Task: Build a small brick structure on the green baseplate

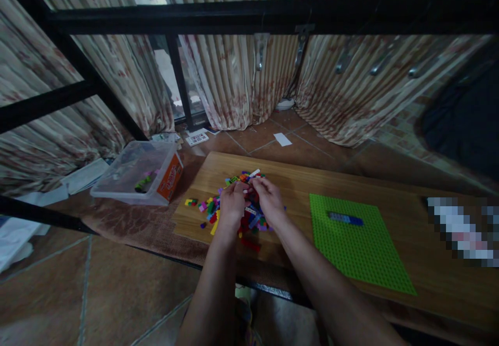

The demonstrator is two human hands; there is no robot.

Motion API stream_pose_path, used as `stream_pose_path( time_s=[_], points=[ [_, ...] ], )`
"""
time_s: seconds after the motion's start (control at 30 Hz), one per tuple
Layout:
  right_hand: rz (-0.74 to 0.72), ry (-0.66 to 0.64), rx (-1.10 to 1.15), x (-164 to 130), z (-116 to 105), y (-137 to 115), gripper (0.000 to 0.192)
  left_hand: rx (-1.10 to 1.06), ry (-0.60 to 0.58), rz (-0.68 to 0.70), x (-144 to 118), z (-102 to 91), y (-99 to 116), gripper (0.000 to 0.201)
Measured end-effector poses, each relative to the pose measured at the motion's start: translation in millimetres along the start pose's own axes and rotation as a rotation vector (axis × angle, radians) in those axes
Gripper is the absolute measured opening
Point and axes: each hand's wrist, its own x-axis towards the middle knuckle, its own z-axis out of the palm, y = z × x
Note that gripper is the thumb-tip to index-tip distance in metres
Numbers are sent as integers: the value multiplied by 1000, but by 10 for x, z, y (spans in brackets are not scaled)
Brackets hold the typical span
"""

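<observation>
A heap of small coloured bricks [249, 216] lies on the left part of a low wooden board [296, 185]. My left hand [233, 203] and my right hand [268, 199] rest on top of the heap, fingertips close together over a small piece that I cannot make out. To the right lies a green studded baseplate [358, 247] with a short row of blue bricks [345, 219] fixed near its far edge.
A clear plastic box [136, 174] with an orange label and a few bricks inside stands on the floor left of the board. Black metal bars [249, 16] cross the view above. Curtains hang behind; papers lie on the tiled floor.
</observation>
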Motion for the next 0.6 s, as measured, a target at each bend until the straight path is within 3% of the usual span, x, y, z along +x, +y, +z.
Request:
stream_pose_path(
  time_s=[0.13,0.33,0.5,0.6],
  points=[
    [56,5,87,-37,21,-72,26,-11,7,4,14,3,-19,24],
    [1,8,76,-9,-73,-82,25,-28,6,-4,13,2,-12,30],
    [-80,58,-51,217,-408,2,26,27,-14,28,0,-10,18,37],
    [-130,72,-337,432,-630,71,23,15,-32,32,1,-16,38,41]
  ],
)
